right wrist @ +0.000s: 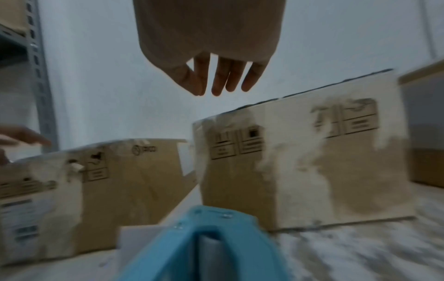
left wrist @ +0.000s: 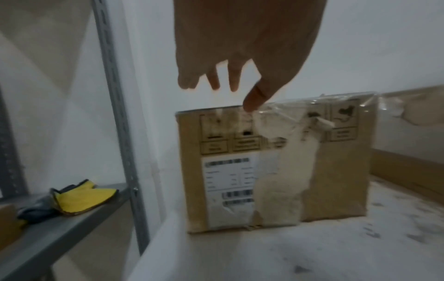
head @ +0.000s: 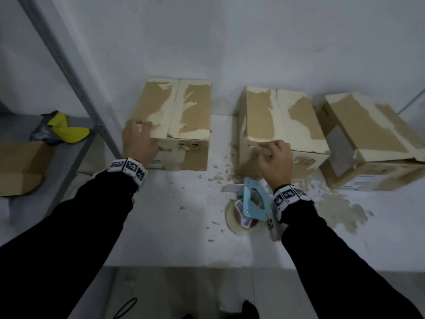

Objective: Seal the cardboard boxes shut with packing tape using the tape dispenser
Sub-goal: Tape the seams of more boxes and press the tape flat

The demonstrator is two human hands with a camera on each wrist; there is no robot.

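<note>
Three worn cardboard boxes stand in a row on the white table, their flaps folded down. My left hand (head: pixel 138 132) rests on the front left top corner of the left box (head: pixel 174 120). In the left wrist view its fingers (left wrist: pixel 234 87) are spread and nearly straight, and the thumb touches the top front edge of the left box (left wrist: pixel 336 171). Over the front top edge of the middle box (head: pixel 282 116) hovers my right hand (head: pixel 269 153). Its fingers (right wrist: pixel 218 89) hang loose and hold nothing. The blue tape dispenser (head: pixel 253 201) lies on the table under my right wrist.
The third box (head: pixel 368 139) sits at the far right. Torn cardboard scraps (head: pixel 220 171) litter the table between the boxes. A grey metal shelf (head: pixel 69 143) on the left carries a yellow cloth (head: pixel 66 130) and an open carton (head: pixel 20 166). A wall rises right behind the boxes.
</note>
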